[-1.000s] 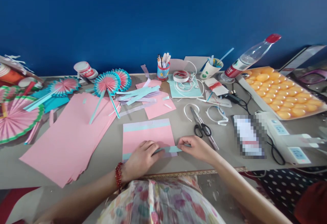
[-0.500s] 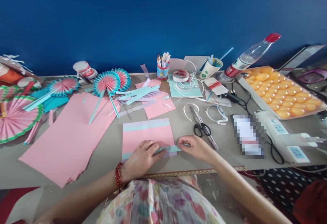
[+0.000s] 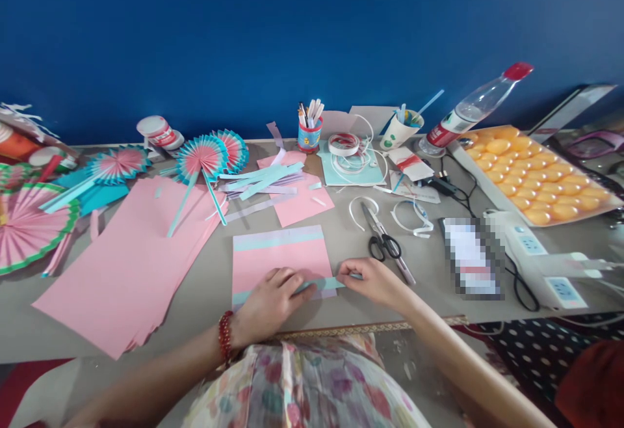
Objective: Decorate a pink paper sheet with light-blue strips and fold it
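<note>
A pink sheet of paper (image 3: 283, 259) lies before me, with a lilac and light blue band across its far edge. Along its near edge runs a light blue paper strip (image 3: 327, 283), whose right end sticks out past the sheet. My left hand (image 3: 273, 301) rests over the near-left part of the sheet, fingers laid down on the strip and thumb pointing right; its palm side is hidden. Just off the sheet's right edge, my right hand (image 3: 363, 280) pinches the strip's end between thumb and fingers. Scissors (image 3: 385, 240) with black handles lie beyond that hand.
Pink sheets (image 3: 127, 265) are stacked at left, with folded paper fans (image 3: 202, 158) behind. Loose paper strips (image 3: 266, 179) lie near a pen holder (image 3: 310, 134). A phone (image 3: 472, 257), a power strip (image 3: 536, 252), a bottle (image 3: 470, 112) and a tray of yellow domes (image 3: 536, 174) stand right.
The view has shifted very slightly. Both hands stay in the same places on the paper and the strip.
</note>
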A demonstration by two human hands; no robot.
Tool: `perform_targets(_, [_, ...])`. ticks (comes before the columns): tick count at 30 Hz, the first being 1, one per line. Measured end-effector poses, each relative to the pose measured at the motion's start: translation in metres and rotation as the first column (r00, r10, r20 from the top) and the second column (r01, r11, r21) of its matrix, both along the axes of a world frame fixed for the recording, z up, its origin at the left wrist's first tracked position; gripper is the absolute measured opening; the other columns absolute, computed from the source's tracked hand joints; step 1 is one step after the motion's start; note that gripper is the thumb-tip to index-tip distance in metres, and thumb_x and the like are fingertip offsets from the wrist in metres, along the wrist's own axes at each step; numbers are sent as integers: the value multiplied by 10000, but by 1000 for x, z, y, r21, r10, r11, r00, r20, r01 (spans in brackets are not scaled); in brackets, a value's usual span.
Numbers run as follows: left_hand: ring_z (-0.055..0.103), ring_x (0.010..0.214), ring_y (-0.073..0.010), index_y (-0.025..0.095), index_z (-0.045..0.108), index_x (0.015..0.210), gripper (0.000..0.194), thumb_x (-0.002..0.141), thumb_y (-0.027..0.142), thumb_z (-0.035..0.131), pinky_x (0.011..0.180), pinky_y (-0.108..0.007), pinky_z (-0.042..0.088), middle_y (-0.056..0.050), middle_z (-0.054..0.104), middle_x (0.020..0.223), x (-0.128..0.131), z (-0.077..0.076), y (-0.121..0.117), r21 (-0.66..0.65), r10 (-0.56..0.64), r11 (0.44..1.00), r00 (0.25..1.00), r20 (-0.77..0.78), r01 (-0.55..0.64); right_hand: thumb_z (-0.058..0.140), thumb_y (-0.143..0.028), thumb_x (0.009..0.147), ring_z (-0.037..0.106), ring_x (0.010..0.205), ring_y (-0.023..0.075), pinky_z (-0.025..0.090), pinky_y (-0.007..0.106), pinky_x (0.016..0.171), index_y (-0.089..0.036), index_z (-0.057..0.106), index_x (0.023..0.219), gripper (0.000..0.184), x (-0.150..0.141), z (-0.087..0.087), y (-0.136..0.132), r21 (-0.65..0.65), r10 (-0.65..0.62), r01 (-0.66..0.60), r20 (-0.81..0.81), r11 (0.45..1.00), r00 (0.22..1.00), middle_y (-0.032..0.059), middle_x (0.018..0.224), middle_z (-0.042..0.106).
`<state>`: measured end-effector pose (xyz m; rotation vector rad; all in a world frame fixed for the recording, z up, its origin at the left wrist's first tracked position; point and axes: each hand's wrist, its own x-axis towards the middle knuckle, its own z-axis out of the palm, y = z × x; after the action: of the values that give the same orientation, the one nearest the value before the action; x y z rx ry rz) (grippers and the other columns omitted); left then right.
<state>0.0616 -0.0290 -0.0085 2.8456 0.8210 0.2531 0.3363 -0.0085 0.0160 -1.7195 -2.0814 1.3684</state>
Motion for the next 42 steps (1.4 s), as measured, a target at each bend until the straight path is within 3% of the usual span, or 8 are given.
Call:
perform_targets(12, [497, 1098, -246, 226, 525, 1368, 410, 961, 179, 561, 966, -404, 437, -117, 524, 1331, -1, -2, 0, 15, -2, 1000, 1000, -8, 2, 530, -323, 830, 536, 604, 136, 336, 239, 590, -224, 623, 757, 154, -7, 1, -6, 106, -51, 39, 110, 994, 993, -16, 670, 625])
perform_targets(29, [509, 1102, -243, 211, 530, 1363, 381, 982, 195, 529, 953, -400, 442, -123, 547, 1323, 0, -1, -1, 19, -4, 1000, 1000, -17, 5, 537, -285, 831, 586, 662, 161, 336, 251, 615, -237, 586, 742, 112, -12, 1, -11, 143, -78, 51, 183, 988, 980, 3, 719, 655])
perform_targets(36, [503, 1097, -240, 191, 548, 1367, 387, 986, 165, 480, 868, -389, 437, -84, 429, 1534, 1, 6, 2, 50, -119, 991, 986, -115, 125, 541, -266, 828, 598, 674, 162, 341, 247, 616, -242, 589, 768, 80, -12, -1, -12, 154, -64, 30, 219, 988, 974, 5, 758, 678])
perform_targets(42, [505, 1148, -247, 140, 557, 1339, 353, 994, 164, 490, 881, -377, 443, -87, 483, 1491, 4, 12, 8, 75, -158, 983, 982, -102, 166, 536, -288, 860, 618, 713, 174, 319, 258, 609, -247, 595, 803, 93, -13, 0, -14, 178, -60, 9, 286, 984, 956, 12, 781, 688])
